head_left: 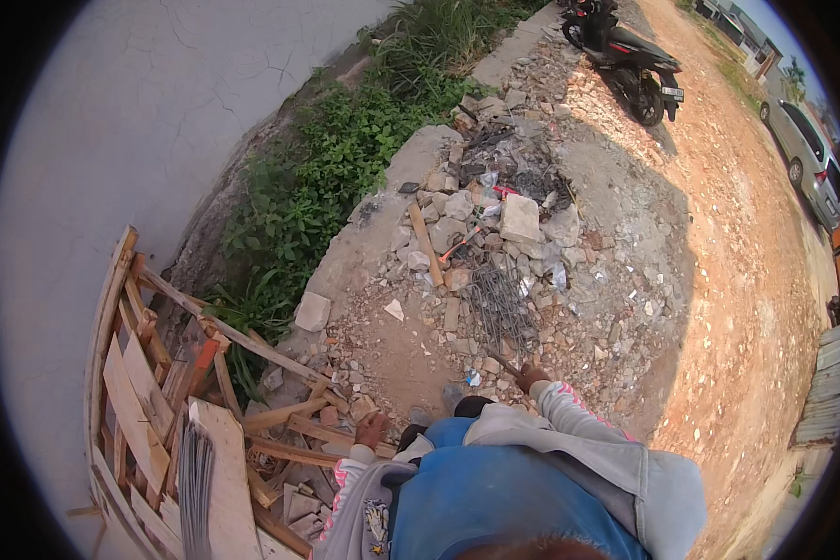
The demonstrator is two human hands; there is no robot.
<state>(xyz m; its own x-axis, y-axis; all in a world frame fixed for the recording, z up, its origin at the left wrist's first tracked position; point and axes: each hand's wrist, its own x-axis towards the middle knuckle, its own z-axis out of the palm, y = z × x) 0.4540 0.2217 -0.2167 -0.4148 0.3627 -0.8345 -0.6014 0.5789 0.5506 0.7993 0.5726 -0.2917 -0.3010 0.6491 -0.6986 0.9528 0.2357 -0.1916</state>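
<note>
My right hand (532, 378) is closed around a thin dark bar-like tool (504, 362), whose far end points toward the rubble; its exact kind is too small to make out. Just beyond it lies a heap of bent grey wire pieces (499, 303). My left hand (372, 429) hangs low beside some wooden battens (313, 429), its fingers loosely extended and nothing seen in them. Farther off on the rubble are an orange-handled tool (459, 245) and a short wooden plank (426, 245).
Broken bricks and a pale concrete block (521, 219) cover the ground ahead. At left, stacked timber (140, 392) and a bundle of grey rods (196, 481) stand by a white wall (159, 140). Green weeds (299, 196) grow alongside. A motorbike (625, 61) and a car (805, 154) stand beyond.
</note>
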